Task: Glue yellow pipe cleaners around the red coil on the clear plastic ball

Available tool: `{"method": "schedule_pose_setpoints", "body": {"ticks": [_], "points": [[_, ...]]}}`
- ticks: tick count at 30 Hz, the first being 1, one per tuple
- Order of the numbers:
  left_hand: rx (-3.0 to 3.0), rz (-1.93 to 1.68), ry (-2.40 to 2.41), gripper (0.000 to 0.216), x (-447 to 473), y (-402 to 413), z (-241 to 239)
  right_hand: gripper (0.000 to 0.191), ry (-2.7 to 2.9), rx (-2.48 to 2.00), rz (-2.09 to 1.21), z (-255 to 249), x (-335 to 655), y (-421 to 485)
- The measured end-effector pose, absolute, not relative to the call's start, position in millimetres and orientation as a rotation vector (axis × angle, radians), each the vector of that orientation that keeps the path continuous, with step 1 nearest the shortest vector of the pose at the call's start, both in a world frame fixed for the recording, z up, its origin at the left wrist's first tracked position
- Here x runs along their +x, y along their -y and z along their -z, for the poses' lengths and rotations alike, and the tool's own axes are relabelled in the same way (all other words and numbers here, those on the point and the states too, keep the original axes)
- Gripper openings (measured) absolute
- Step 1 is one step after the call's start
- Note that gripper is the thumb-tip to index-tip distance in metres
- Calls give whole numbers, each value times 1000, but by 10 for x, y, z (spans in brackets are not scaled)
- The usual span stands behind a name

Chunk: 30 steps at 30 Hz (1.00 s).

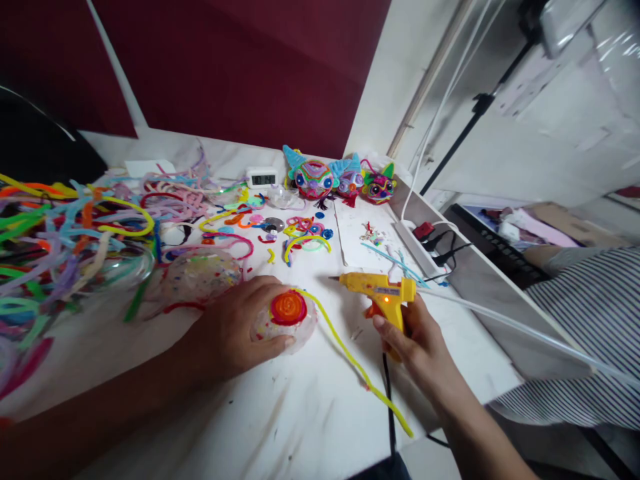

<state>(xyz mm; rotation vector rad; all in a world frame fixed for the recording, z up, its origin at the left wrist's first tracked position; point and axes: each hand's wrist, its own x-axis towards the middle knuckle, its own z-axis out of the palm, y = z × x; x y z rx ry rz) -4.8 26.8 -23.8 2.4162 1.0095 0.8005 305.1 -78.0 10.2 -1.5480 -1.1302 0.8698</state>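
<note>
My left hand (245,327) is closed round a clear plastic ball (301,335), its thumb along the near side. On top of the ball sits an orange and red pipe-cleaner spiral (289,307). A yellow pipe cleaner (350,357) runs from the spiral's edge down across the table to the right. My right hand (417,340) grips a yellow hot glue gun (377,288) by its handle, with an orange light lit on its side. The gun's nozzle points left, apart from the ball.
Loose pipe cleaners (85,233) heap up on the left, beside another clear ball (203,275). Finished animal-face balls (313,179) stand at the back near a digital clock (263,177). A power strip (419,248) lies right. A person in striped clothing (590,333) is at far right.
</note>
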Motion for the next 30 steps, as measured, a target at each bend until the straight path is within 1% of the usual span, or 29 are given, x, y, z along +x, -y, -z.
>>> {"method": "schedule_pose_setpoints", "body": {"ticks": [2, 6, 8, 11, 14, 16, 19, 24, 30], "points": [[2425, -800, -1006, 57, -45, -264, 230, 54, 1201, -1627, -939, -138, 3133, 607], [2465, -793, -1019, 57, -41, -285, 270, 56, 1314, -1776, -922, -141, 3277, 417], [2481, -803, -1016, 56, -35, -301, 296, 54, 1353, -1848, -813, -154, 3333, 422], [2500, -829, -1001, 53, -29, -312, 308, 42, 1419, -1917, -589, -221, 3309, 513], [2507, -852, -979, 51, -32, -309, 292, 31, 1559, -1830, -504, -276, 3085, 618], [2504, -850, -979, 51, -37, -312, 287, 35, 1760, -1626, -484, -271, 2872, 653], [2495, -831, -989, 52, -44, -332, 319, 45, 1933, -1524, -447, -216, 2600, 641], [2477, -850, -1005, 60, -59, -351, 382, 44, 2031, -1560, -353, -156, 2413, 642], [2447, -800, -992, 59, -66, -321, 307, 43, 2018, -1516, -264, -119, 2293, 756]]}}
